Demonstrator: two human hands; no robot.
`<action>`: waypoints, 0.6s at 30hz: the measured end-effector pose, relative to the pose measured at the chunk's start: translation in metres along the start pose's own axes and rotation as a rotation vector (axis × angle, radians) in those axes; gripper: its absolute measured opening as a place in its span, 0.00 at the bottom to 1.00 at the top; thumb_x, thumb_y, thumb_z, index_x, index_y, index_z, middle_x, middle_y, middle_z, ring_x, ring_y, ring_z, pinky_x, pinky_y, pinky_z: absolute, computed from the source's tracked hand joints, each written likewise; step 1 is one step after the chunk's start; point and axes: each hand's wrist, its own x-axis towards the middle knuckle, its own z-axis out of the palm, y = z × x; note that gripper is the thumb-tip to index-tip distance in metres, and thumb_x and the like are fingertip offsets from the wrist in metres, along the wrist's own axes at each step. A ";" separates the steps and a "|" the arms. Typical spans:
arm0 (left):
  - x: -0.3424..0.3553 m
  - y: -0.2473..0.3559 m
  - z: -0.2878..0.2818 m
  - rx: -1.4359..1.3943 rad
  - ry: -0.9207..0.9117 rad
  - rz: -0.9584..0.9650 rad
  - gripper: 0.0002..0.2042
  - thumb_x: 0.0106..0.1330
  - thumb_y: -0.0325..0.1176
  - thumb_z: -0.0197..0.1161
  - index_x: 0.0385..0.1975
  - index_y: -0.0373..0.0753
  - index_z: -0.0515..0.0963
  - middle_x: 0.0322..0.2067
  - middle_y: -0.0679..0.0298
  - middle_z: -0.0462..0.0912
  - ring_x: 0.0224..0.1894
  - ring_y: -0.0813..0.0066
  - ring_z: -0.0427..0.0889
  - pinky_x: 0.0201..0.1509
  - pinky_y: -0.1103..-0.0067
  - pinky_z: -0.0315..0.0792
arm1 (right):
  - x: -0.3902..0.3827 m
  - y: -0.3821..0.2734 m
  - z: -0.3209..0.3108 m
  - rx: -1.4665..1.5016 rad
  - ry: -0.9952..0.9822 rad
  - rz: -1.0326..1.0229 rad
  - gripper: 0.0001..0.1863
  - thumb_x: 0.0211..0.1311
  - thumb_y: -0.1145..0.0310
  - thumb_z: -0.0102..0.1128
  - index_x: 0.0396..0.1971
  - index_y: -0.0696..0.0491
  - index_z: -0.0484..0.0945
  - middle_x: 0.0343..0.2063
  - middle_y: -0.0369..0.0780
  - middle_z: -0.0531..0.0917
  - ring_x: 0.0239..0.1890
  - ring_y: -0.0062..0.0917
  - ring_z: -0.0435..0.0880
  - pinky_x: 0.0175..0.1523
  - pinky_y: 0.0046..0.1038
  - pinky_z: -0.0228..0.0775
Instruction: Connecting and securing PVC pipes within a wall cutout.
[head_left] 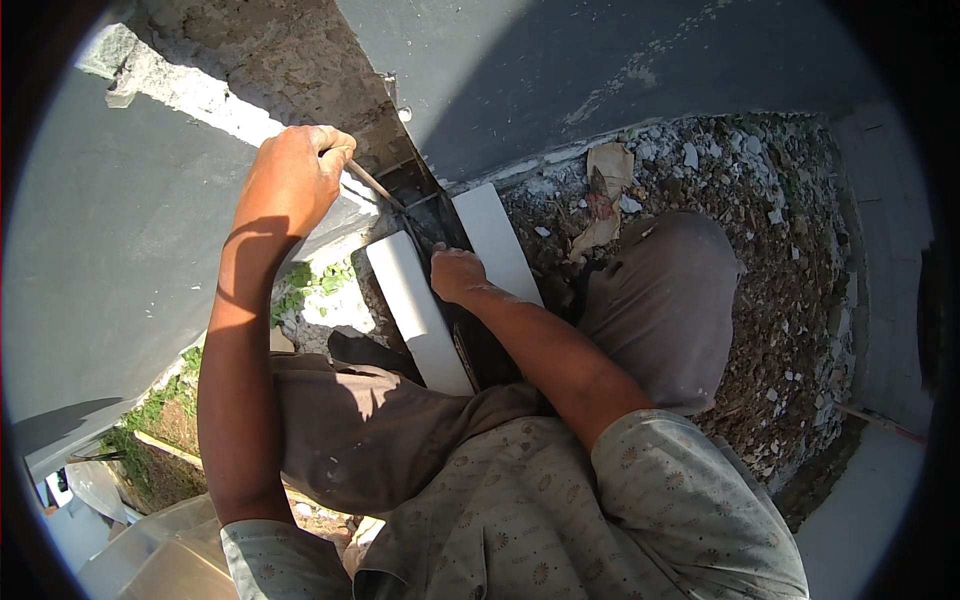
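My left hand [300, 175] is raised beside the broken wall edge, its fingers closed round the upper end of a thin light-brown rod [374, 184]. The rod slants down to the right into a dark narrow gap [425, 215] at the foot of the walls. Lower and to the right, my right hand [459, 275] is a fist between two long white blocks; whatever it grips is hidden. One white block [420, 315] lies to the left of this fist. The other white block [497, 245] is on its right, close to the dark grey wall.
Grey walls [130, 240] [620, 60] rise left and ahead, with rough broken masonry [290, 60] between them. Rubble and soil [780, 330] cover the ground at right, with a torn brown paper piece [605, 190]. Clear plastic sheeting [165, 560] lies lower left. My knees flank the blocks.
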 end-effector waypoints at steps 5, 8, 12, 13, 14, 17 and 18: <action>-0.002 0.000 0.000 0.005 0.010 0.002 0.11 0.61 0.35 0.56 0.36 0.36 0.80 0.31 0.49 0.81 0.34 0.55 0.81 0.41 0.72 0.72 | 0.000 0.000 0.001 0.042 -0.036 0.014 0.15 0.59 0.67 0.44 0.40 0.61 0.72 0.39 0.52 0.79 0.44 0.42 0.79 0.49 0.38 0.71; -0.001 -0.003 0.001 -0.009 0.015 0.015 0.11 0.61 0.35 0.56 0.36 0.36 0.80 0.31 0.49 0.81 0.34 0.55 0.81 0.41 0.72 0.72 | 0.005 0.002 0.006 0.312 0.032 0.185 0.16 0.62 0.65 0.43 0.40 0.62 0.71 0.39 0.53 0.79 0.45 0.45 0.79 0.50 0.39 0.70; 0.002 -0.006 0.002 0.054 -0.003 0.062 0.12 0.63 0.32 0.55 0.40 0.31 0.78 0.24 0.58 0.81 0.24 0.77 0.79 0.32 0.81 0.73 | 0.011 0.005 0.012 0.388 0.057 0.163 0.16 0.63 0.64 0.42 0.41 0.63 0.69 0.40 0.55 0.77 0.45 0.47 0.78 0.51 0.41 0.69; 0.002 -0.006 0.002 0.067 -0.003 0.050 0.12 0.63 0.32 0.55 0.40 0.30 0.78 0.24 0.58 0.81 0.24 0.78 0.79 0.32 0.81 0.72 | 0.011 0.006 0.013 0.380 0.026 0.214 0.16 0.62 0.65 0.43 0.42 0.63 0.69 0.40 0.55 0.77 0.45 0.47 0.78 0.51 0.41 0.70; 0.002 -0.006 0.002 0.062 0.003 0.054 0.12 0.63 0.32 0.55 0.40 0.30 0.78 0.24 0.59 0.81 0.24 0.78 0.79 0.31 0.81 0.72 | 0.010 0.007 0.014 0.390 0.038 0.215 0.16 0.62 0.65 0.43 0.42 0.63 0.69 0.40 0.55 0.77 0.45 0.47 0.78 0.51 0.41 0.70; 0.002 -0.004 0.002 0.026 -0.009 0.000 0.12 0.63 0.32 0.55 0.39 0.30 0.78 0.23 0.59 0.80 0.24 0.79 0.78 0.31 0.81 0.72 | 0.007 0.009 0.014 0.328 0.094 0.197 0.17 0.61 0.65 0.44 0.41 0.64 0.68 0.36 0.57 0.78 0.40 0.48 0.78 0.48 0.43 0.69; 0.002 -0.004 0.002 0.029 -0.008 -0.001 0.12 0.63 0.32 0.55 0.39 0.30 0.78 0.23 0.59 0.80 0.24 0.79 0.78 0.31 0.81 0.72 | 0.006 0.009 0.014 0.309 0.072 0.193 0.20 0.59 0.66 0.46 0.46 0.65 0.67 0.40 0.56 0.77 0.42 0.47 0.78 0.49 0.40 0.70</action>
